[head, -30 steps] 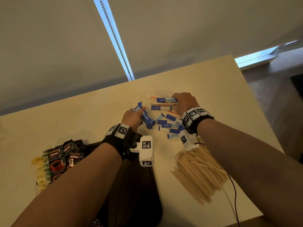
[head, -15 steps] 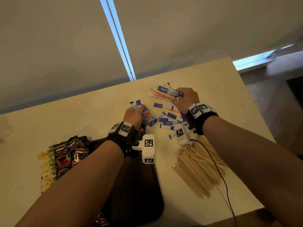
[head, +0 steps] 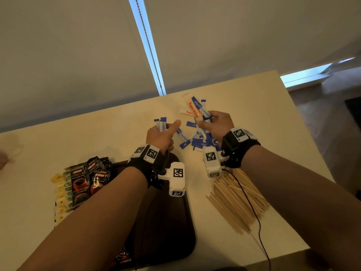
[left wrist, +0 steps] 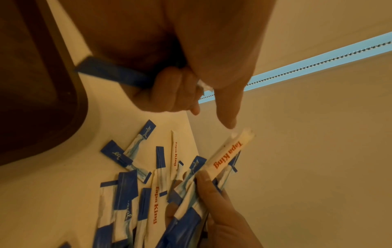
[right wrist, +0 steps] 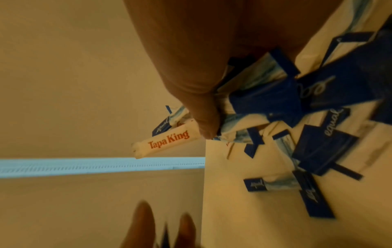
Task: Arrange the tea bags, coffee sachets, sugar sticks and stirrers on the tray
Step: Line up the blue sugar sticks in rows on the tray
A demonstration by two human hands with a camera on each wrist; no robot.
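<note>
My left hand (head: 163,133) grips a few blue-and-white sugar sticks (head: 161,123) upright, thumb stretched to the right; the left wrist view shows their blue ends (left wrist: 110,73) poking from the curled fingers. My right hand (head: 215,125) holds a fanned bunch of sugar sticks (head: 197,109), blue ones and a white "Tapa King" stick (right wrist: 167,142), raised off the table. More loose sugar sticks (head: 195,141) lie on the table between the hands. The dark tray (head: 173,227) sits under my left forearm. Wooden stirrers (head: 236,200) are piled to its right.
Black coffee sachets (head: 86,177) and yellow tea bag tags (head: 58,192) lie at the tray's left edge. The cream table (head: 254,106) ends near the right and front. A black cable (head: 256,222) runs over the stirrers. A window blind chain (head: 148,45) hangs behind.
Both hands have lifted off the sugar-stick pile with bunches in them. The right hand's bunch rose and now fans upward; the left hand turned its sticks upright.
</note>
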